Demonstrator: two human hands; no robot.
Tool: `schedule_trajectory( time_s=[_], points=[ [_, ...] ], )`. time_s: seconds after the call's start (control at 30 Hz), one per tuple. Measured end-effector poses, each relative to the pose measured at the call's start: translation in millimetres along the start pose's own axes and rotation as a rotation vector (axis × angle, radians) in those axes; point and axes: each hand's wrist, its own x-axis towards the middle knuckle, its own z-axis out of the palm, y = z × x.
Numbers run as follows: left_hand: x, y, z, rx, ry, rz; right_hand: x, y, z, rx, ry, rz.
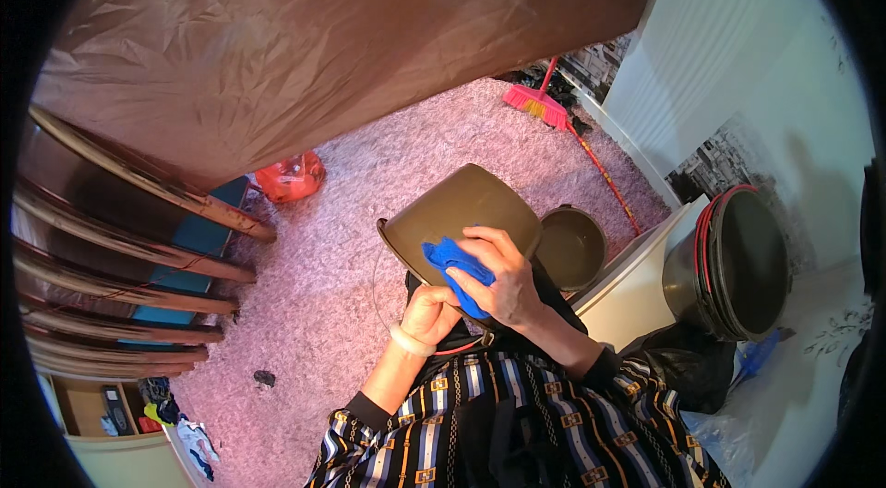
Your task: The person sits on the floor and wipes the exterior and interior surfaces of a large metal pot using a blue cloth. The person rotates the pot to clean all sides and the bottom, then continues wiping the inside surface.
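An olive-brown plastic bucket [464, 207] lies tilted on its side across my lap. Its rim is gripped by my left hand [430, 316], which wears a pale bangle at the wrist. My right hand [504, 280] holds a crumpled blue cloth [460, 270] against the outside of the bucket wall. A thin wire handle curves out near the rim on the left. Just beyond the bucket, a second olive bucket [571, 249] stands on the carpet, partly hidden behind the first.
Nested buckets [751, 263] with red handles lie at the right by a white cabinet [626, 280]. A pink broom [536, 105] rests on the pink shaggy carpet [304, 322]. Wooden slats [159, 252], a red plastic bag [291, 176] and a hanging brown sheet [360, 24] occupy the left and far side.
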Motion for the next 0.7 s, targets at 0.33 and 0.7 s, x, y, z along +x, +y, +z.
schedule_trajectory(
  time_s=[0.33, 0.7],
  points=[
    [-8, -5, -1, 0.058, 0.012, 0.024, 30, 48, -7, -0.457, 0.087, -0.149],
    [-22, -1, 29, 0.27, 0.056, -0.007, 6, 10, 2, -0.217, -0.275, -0.393]
  ],
)
